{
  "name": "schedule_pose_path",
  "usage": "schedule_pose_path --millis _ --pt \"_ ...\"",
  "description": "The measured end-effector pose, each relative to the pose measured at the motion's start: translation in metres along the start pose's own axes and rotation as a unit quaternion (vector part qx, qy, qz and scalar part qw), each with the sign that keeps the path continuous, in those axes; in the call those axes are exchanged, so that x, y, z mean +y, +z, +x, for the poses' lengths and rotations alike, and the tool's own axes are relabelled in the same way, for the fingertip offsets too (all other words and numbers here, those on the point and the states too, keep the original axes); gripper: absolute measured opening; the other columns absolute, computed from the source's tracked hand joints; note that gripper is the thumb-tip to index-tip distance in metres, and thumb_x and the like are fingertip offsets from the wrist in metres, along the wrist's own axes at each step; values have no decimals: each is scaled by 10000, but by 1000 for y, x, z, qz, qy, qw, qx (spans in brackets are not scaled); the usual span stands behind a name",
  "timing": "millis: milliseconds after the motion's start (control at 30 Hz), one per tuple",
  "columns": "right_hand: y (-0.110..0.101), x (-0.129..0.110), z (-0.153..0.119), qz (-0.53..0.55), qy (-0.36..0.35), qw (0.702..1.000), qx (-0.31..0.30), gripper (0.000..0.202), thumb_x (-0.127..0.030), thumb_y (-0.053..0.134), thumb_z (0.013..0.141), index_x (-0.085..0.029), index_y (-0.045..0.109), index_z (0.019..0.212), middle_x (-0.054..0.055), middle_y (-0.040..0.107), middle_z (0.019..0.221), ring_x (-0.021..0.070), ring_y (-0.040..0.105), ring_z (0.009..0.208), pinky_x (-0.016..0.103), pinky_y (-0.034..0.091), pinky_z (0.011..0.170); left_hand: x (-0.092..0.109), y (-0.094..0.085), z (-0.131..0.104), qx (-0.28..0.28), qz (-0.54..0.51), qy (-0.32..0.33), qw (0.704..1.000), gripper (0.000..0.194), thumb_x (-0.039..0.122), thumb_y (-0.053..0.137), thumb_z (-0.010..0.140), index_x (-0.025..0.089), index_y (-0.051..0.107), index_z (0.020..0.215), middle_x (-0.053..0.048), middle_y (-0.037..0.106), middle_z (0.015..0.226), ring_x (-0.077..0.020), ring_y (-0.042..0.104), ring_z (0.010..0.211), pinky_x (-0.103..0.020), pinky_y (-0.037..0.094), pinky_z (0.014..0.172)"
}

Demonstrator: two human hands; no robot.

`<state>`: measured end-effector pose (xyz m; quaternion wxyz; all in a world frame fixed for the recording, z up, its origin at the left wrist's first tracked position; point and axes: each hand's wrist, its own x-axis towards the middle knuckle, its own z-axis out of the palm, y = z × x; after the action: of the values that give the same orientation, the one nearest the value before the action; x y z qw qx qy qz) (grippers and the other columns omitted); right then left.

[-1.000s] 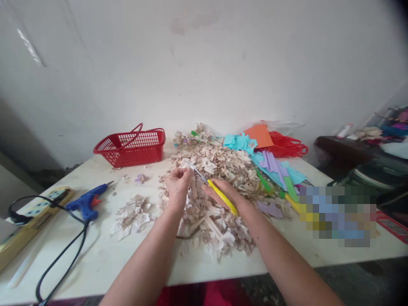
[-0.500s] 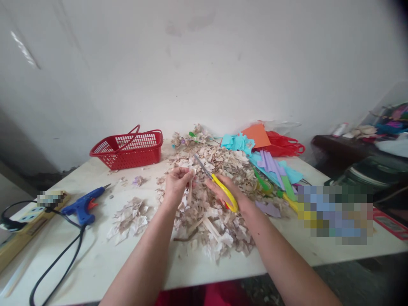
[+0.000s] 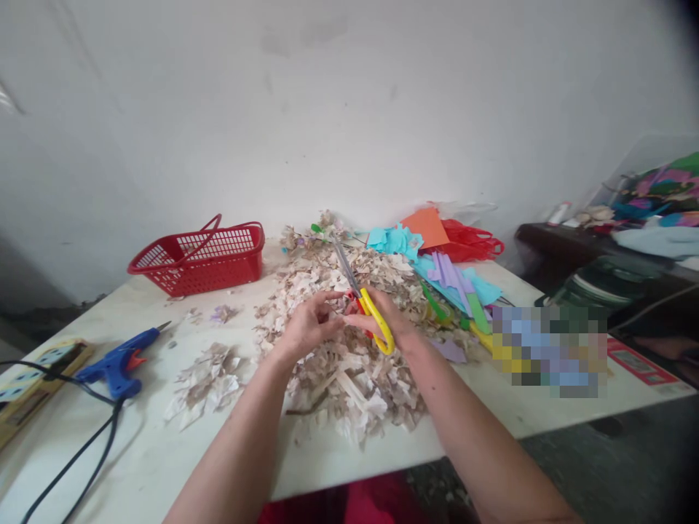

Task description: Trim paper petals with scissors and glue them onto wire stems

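My right hand (image 3: 382,320) grips yellow-handled scissors (image 3: 367,306), their blades pointing up and away over the heap. My left hand (image 3: 309,326) sits close beside it, fingers pinched on a small beige paper scrap right at the scissors' handle. Both hands hover over a big heap of beige paper scraps (image 3: 349,364) on the white table (image 3: 164,451).
A red plastic basket (image 3: 199,256) stands at the back left. A blue glue gun (image 3: 117,360) with a black cable and a power strip (image 3: 33,375) lie at the left. Coloured paper strips (image 3: 453,280), orange paper and a red bag lie at the back right.
My hands have drawn together, and the scissors have swung from pointing left to pointing up and away. The view has shifted a little to the right.
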<state>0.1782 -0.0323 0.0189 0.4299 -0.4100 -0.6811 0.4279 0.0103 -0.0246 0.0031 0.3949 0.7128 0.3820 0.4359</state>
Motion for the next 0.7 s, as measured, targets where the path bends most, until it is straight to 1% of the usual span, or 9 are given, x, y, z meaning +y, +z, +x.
schedule_pose_path --millis 167,233,367,467,533,633,700 --pt "1 2 -1 -2 1 1000 -3 399 -273 658 607 -190 504 965 -35 524 717 64 461 519 192 397 488 -2 -1 2 23 -1 -25 999 532 243 624 627 118 503 1130 93 377 461 -49 313 389 -173 206 389" --pt "2 2 -1 -11 -7 1000 -8 395 -251 652 600 -187 502 960 -32 522 721 74 477 549 197 404 508 -2 -1 2 22 2 -26 999 560 254 621 631 122 484 1158 96 382 451 -52 318 383 -174 205 388" --pt "5 4 3 -46 -14 999 18 343 -198 626 579 -175 511 902 -31 530 685 103 510 618 217 417 571 -2 -1 1 16 2 -17 1000 587 253 630 625 148 480 1182 93 392 452 -59 339 385 -174 225 392" --pt "7 5 4 -76 -25 996 46 271 -152 585 585 -165 534 851 -39 507 637 102 492 600 215 401 570 -1 0 -1 15 20 -8 1000 560 246 633 621 158 513 1161 79 414 466 -63 357 398 -172 243 393" --pt "8 7 5 -86 -33 994 62 243 -145 572 593 -161 548 834 -39 498 627 97 481 584 209 390 556 -1 -1 -1 18 39 -2 999 539 247 631 624 171 533 1148 62 456 492 -68 386 417 -170 263 399" --pt "8 10 5 -69 -41 994 76 241 -173 599 583 -159 555 819 -31 514 645 92 476 577 200 386 544 -3 -2 -1 18 55 -8 998 524 263 633 628 185 548 1139 50 486 505 -82 429 434 -172 288 405" --pt "9 10 6 -49 -45 994 88 267 -194 615 576 -161 555 833 -27 522 657 88 475 575 198 391 542 -5 -2 0 19 53 -25 998 468 300 640 625 171 589 1072 45 492 483 -92 440 422 -177 285 391"
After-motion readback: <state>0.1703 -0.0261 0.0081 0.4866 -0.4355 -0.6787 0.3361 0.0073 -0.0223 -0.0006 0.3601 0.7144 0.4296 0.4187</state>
